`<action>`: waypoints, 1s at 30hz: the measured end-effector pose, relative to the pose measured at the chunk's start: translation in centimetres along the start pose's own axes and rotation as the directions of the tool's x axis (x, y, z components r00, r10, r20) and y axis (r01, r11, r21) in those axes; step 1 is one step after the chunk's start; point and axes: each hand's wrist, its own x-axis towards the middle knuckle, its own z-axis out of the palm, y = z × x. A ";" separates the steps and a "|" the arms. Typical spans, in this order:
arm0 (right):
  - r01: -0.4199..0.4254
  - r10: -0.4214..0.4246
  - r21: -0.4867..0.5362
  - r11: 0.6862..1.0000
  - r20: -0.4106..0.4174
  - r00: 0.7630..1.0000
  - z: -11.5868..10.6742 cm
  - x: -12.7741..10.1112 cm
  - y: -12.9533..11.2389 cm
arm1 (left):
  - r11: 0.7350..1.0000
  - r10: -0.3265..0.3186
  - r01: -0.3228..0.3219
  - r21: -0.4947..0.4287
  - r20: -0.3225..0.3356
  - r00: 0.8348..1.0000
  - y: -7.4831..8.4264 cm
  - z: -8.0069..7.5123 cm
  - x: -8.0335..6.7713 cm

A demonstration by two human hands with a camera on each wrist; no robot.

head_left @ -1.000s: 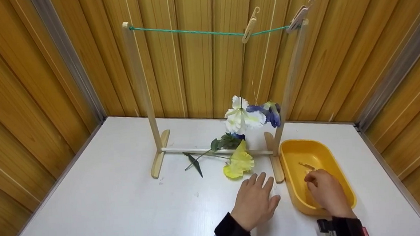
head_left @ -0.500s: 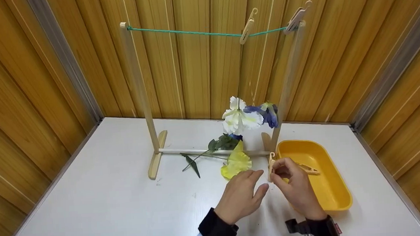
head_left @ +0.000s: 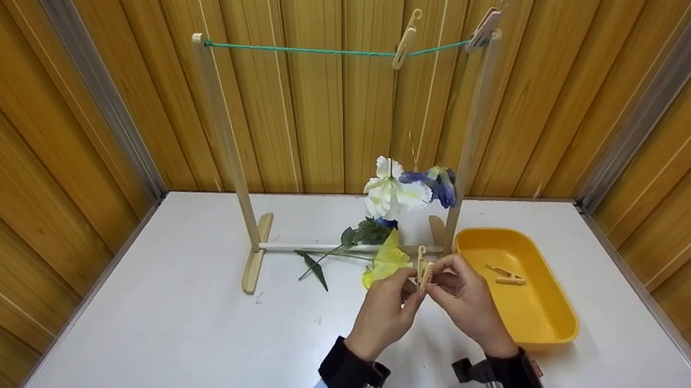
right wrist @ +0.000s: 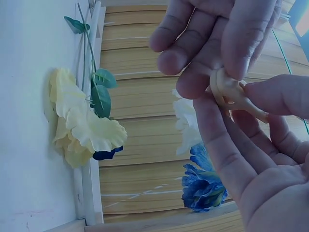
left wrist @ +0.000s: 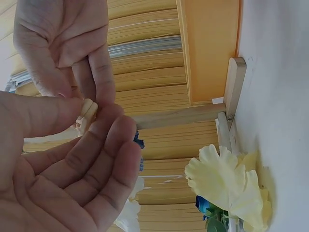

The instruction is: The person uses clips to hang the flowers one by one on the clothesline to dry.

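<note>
A light wooden-coloured clothespin with a hooked end [head_left: 421, 268] is held upright between both hands, in front of the yellow flower [head_left: 387, 262]. My left hand [head_left: 384, 313] pinches its lower end between thumb and index finger. From the other side my right hand [head_left: 469, 306] grips the same clothespin [right wrist: 223, 89] with thumb and fingertips. In the left wrist view only a small part of the clothespin [left wrist: 87, 115] shows past the left thumb. Two more clothespins sit on the green cord [head_left: 313, 51], one with the white flower [head_left: 396, 194] hanging below it.
A wooden rack [head_left: 228, 141] stands on the white table [head_left: 167, 325]. A blue flower [head_left: 443, 187] hangs near its right post. The yellow flower and dark green leaves [head_left: 367, 233] lie by the bottom bar. Right of the rack, a yellow tub [head_left: 547, 307] holds another clothespin [head_left: 508, 276].
My right hand has lifted a clothespin out of the yellow tub and carried it left. My left hand, earlier spread and holding nothing, now pinches the clothespin too.
</note>
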 end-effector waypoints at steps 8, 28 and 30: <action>-0.009 0.009 0.029 1.000 0.007 1.000 0.4 0.0 0.0 | 0.995 -0.062 0.059 -0.077 -0.033 0.998 -0.3 -0.2 0.0; -0.124 0.122 -0.034 0.992 -0.038 0.992 0.9 0.1 0.0 | 0.996 0.004 0.008 0.086 -0.137 0.991 -0.5 0.7 -0.1; -0.134 0.131 -0.065 0.989 -0.046 0.990 0.9 0.1 0.0 | 0.988 0.023 0.000 0.153 -0.145 0.989 -0.5 0.9 -0.2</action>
